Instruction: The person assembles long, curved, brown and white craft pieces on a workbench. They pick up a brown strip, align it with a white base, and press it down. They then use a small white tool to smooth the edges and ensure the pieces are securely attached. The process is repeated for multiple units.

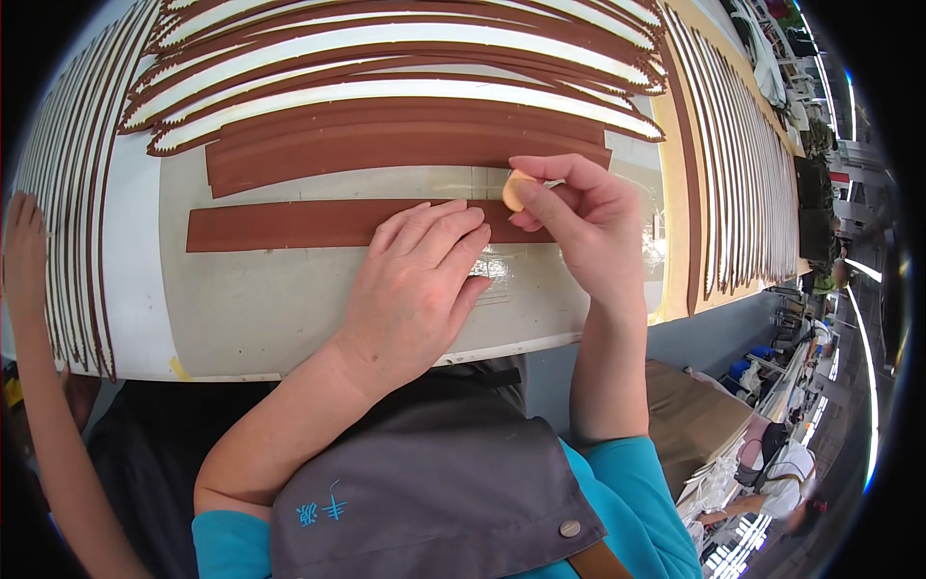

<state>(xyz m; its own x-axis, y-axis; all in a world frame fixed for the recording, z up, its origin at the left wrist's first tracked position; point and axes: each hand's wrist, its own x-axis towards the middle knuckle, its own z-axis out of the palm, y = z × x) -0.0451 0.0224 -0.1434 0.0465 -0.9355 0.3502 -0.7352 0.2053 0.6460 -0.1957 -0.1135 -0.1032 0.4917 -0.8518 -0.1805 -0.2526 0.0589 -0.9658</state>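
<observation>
A long brown strip, flat and leather-like (280, 226), lies crosswise on the table in front of me. My left hand (410, 280) rests on its middle, palm down, fingers stretched out and thumb apart. Over the strip's right part, my right hand (593, 217) pinches a small pale-orange rounded piece (518, 191) between thumb and fingers; its exact kind is unclear. Whether the piece touches the strip cannot be made out. Just beyond, more brown strips (289, 159) lie overlapped.
Stacked brown-and-white strips with jagged ends (405, 92) fill the far side. Rows of similar narrow strips line the left (72, 193) and right (743, 164). Another person's arm (43, 386) reaches in at the far left. The table's front edge (231, 377) runs before my apron.
</observation>
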